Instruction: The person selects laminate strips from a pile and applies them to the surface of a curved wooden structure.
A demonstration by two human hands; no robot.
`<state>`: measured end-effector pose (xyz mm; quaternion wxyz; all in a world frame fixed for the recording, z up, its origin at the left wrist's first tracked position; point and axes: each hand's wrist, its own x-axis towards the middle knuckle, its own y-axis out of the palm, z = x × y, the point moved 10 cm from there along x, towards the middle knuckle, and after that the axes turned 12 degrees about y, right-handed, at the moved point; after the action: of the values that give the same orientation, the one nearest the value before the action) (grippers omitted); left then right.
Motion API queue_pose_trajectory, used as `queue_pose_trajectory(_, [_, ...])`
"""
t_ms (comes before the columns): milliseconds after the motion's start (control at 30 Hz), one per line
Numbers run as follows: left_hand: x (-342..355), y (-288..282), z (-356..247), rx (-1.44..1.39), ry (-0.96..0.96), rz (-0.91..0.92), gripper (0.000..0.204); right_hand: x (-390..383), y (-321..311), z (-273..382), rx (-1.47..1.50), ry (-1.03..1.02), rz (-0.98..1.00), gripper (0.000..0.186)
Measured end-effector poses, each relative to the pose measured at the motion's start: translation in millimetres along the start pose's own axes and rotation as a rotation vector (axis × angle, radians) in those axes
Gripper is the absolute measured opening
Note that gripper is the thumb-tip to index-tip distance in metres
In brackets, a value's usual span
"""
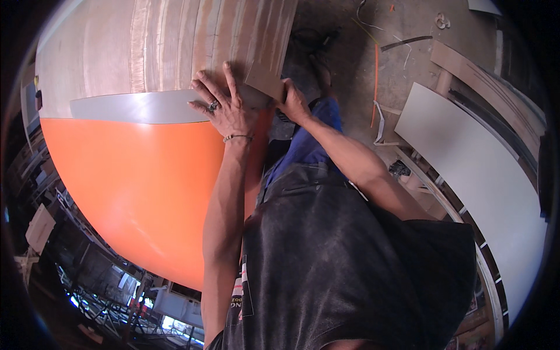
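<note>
Brown flat piece (264, 80) clamped in the right grip (296, 106) at the curved form's (169, 49) edge

The right grip is closed on one end of the brown flat piece, which lies just left of it, against or over the form's wood-toned surface; whether it sits flush, I cannot tell. Beside it, farther left, the left grip (229, 114) rests spread apart, palm down, holding nothing. A grey strip (134, 108) runs leftward from under it, bordering a glossy orange section (157, 181).

Held by one end, the piece could tip and scratch the form if pressed unevenly, or skid off the nearby edge; a slip leftward could knock the left grip.

Well right of the right grip, a thin orange strip (376, 81) lies on the floor (350, 70); farther off is a white sheet (478, 151).
</note>
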<state>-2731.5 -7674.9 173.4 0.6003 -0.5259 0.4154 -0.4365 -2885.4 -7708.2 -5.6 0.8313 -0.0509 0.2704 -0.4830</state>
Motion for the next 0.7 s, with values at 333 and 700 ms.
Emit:
queue_pose_trajectory(333, [-0.2, 3.0, -4.3, 0.05, 0.01, 0.012, 0.148, 6.8, -0.1, -2.2, -0.004, -0.049, 0.079, 0.062])
queue_pose_trajectory(700, [0.5, -2.0, -6.4, 0.016, 0.013, 0.005, 0.127, -11.4, -19.1, 6.9, 0.122, -0.015, -0.049, 0.065])
